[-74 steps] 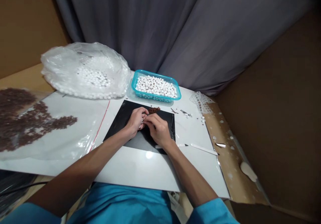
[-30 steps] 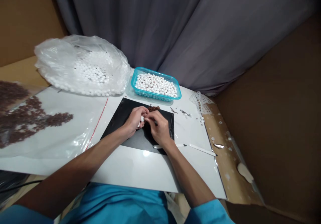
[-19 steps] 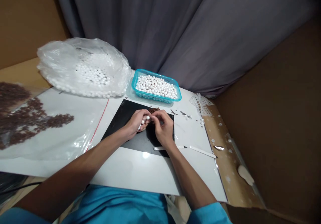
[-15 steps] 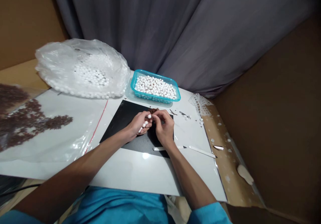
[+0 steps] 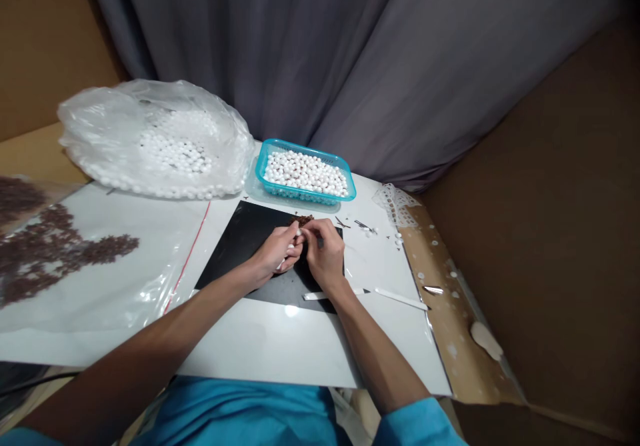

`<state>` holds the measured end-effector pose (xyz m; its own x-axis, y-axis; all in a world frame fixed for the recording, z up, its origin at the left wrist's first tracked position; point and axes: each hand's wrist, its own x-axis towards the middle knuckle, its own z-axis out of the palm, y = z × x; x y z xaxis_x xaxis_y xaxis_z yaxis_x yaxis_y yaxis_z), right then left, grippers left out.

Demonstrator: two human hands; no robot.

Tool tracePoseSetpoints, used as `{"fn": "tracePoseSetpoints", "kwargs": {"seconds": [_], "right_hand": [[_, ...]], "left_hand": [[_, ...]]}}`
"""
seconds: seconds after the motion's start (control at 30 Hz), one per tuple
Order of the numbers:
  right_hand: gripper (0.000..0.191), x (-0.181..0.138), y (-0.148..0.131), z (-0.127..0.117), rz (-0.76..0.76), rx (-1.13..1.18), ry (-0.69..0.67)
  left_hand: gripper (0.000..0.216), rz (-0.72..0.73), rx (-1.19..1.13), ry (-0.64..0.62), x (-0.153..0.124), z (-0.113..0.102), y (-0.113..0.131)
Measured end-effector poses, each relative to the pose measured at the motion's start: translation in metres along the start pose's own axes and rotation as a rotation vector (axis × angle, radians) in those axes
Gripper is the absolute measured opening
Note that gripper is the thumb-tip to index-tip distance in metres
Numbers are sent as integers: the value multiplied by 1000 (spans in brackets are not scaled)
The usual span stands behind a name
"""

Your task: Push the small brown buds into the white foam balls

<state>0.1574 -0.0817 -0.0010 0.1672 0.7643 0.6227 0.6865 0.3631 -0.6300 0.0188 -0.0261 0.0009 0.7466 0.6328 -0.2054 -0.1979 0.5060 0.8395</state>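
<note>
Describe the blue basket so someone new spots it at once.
Find the grey curtain at the back, then the white tabletop before it. Beyond the black sheet sits the blue basket of white balls; unlike the bulging bag beside it, it is rectangular and open-topped.

No label, brand, number or sign can be read; small dark marks (image 5: 327, 161) inside the far wall of the blue basket (image 5: 302, 193) are too small to tell.

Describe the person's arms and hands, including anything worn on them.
The left hand and right hand are bare, with no gloves or wristbands visible. The forearms are uncovered too. The left sleeve and right sleeve are bright blue, with no visible markings.
</note>
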Motion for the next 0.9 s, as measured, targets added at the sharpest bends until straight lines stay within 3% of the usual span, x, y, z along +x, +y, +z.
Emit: {"fn": "tracePoseSetpoints", "kwargs": {"seconds": [0.13,0.43,0.67,0.9], "right_hand": [[15,-1,3,1,-32,-30,-46],[11,0,1,2,136,90,-131],[13,1,1,3,199,201,-124],[11,1,5,4,188,166,-107]], "left_hand": [[50,2,42,45,1,-1,-4],[45,-24,107,136,1,1,-4],[45,-11,91,137,1,1,-1],[44,14,74,139,2,-1,-2]]}}
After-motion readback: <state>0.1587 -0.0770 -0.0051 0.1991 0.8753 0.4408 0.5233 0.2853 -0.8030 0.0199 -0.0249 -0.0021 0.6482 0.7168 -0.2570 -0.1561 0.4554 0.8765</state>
